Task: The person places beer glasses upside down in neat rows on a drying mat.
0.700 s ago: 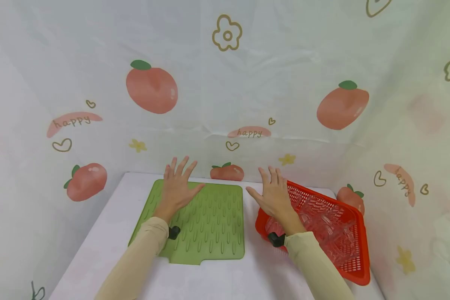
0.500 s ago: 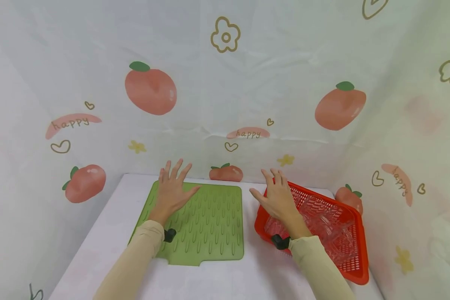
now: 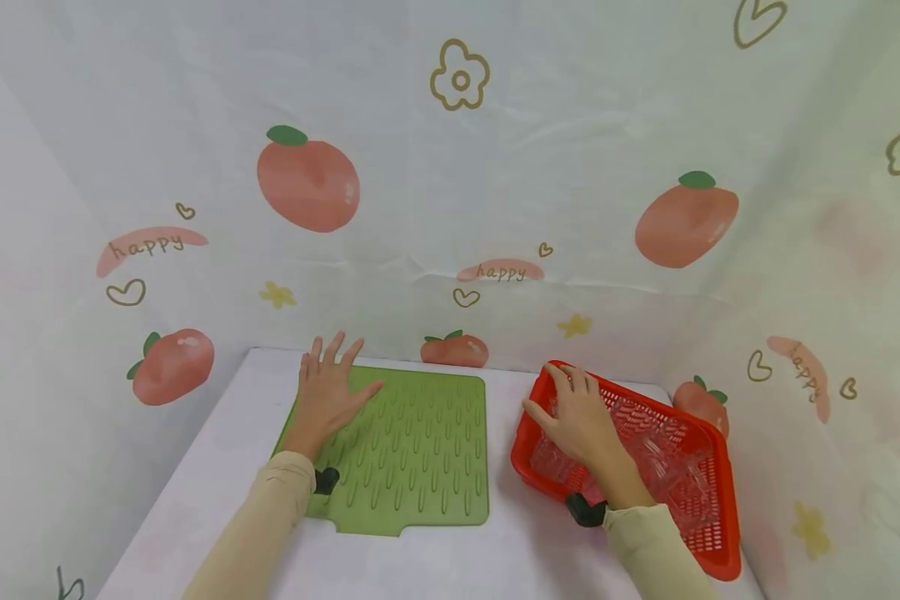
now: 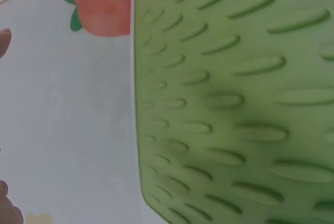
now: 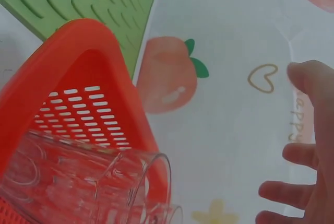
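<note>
My left hand [image 3: 326, 403] hovers over the left side of a green ridged drying mat [image 3: 427, 450], fingers spread and holding nothing. Only bits of its fingers [image 4: 7, 211] show at the left wrist view's edge. A red slotted plastic basket [image 3: 726, 492] stands at the right, with several clear drinking glasses [image 3: 656, 467] lying inside. Above the basket's left end is my right hand [image 3: 581, 421], its fingers loosely bent around nothing. In the right wrist view one glass [image 5: 88, 177] lies on its side with its mouth toward the basket's corner; the fingers [image 5: 292, 192] are apart from it.
A white table [image 3: 435, 571] carries the mat and basket, with a strip of its surface between them. Pale curtains [image 3: 405, 183] printed with red fruit hang behind and along both sides. The basket reaches close to the table's right edge.
My right hand has moved right and down, from the basket's left edge to over its inside. The left hand has drifted left and slightly lower. Mat, basket and glasses stay put.
</note>
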Motion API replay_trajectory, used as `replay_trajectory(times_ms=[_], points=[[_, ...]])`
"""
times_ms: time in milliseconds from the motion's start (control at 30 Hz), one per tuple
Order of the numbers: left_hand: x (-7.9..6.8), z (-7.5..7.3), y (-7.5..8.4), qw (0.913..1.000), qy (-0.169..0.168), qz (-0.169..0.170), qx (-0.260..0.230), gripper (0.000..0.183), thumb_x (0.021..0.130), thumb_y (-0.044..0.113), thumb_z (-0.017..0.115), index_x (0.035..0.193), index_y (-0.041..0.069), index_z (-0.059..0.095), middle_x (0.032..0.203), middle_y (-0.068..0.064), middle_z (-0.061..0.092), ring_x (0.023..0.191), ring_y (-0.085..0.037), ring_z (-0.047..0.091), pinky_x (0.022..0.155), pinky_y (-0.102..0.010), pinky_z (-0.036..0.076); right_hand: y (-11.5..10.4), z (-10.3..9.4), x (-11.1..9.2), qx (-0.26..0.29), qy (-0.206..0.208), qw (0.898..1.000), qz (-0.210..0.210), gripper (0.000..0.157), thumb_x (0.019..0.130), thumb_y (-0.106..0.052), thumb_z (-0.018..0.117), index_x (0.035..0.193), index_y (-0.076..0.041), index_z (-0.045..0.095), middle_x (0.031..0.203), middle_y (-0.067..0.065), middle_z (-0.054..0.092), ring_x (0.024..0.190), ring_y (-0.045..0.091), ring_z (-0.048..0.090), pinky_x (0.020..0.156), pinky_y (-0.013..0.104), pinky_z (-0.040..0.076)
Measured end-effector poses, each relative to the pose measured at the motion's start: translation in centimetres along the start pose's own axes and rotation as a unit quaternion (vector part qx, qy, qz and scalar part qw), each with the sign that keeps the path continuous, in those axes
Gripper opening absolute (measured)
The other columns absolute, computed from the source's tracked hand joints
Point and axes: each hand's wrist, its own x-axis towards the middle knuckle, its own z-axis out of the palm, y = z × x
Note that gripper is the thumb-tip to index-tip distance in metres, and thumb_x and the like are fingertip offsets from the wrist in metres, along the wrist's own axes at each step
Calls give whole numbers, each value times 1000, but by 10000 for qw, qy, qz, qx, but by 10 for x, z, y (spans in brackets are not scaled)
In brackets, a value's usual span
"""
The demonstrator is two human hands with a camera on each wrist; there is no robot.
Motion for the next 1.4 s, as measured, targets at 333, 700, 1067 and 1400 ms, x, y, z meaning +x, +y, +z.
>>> replay_trajectory(times_ms=[333,700,1067,1400], points=[[-9,9,-28,9997,-82,-220,-25,88,92,71,57,162,27,28,171,-14,17,157,-50,7,123,-72,9,8,-3,-15,79,-282,9990,335,81,93,-53,67,154,-9,37,151,26,44,137,52,40,107,70,44],[-24,15,-54,9980,-203,-550,-255,88,92,65,61,161,19,31,168,-21,23,153,-56,13,120,-76,12,15,-5,-31,277,-454,9958,746,87,90,-58,69,154,-9,37,153,30,40,138,61,35,104,77,41],[-40,19,-70,9953,-340,-819,-396,88,93,65,59,161,16,30,166,-26,23,151,-60,13,119,-76,11,19,3,-41,308,-696,9905,1146,90,86,-62,71,150,-5,41,146,28,41,131,52,38,93,72,51],[-49,25,-81,9866,-822,-1252,-652,94,94,69,54,163,14,22,167,-27,16,151,-60,7,118,-78,7,18,10,-46,433,-845,9861,1362,91,84,-54,79,150,-3,42,146,29,42,131,51,39,95,69,52]])
